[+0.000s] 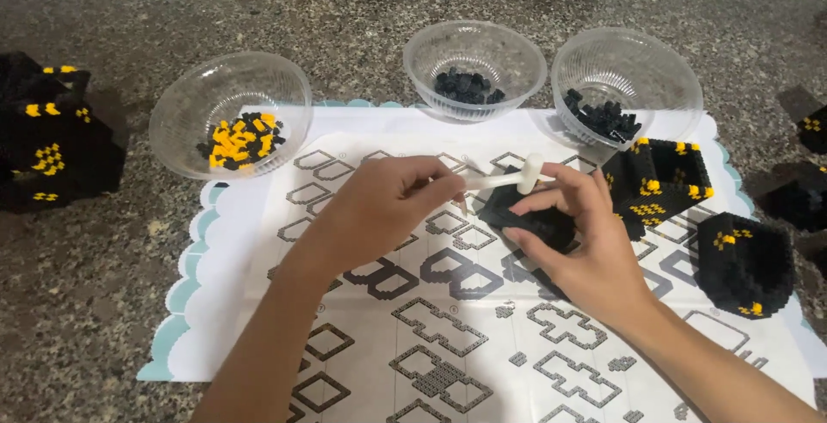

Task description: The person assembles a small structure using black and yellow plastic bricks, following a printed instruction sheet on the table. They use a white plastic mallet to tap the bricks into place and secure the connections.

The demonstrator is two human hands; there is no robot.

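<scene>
In the head view, the left hand has its fingers closed around the white hammer, whose head is above the black block piece, gripped by the right hand over the printed sheet.
</scene>
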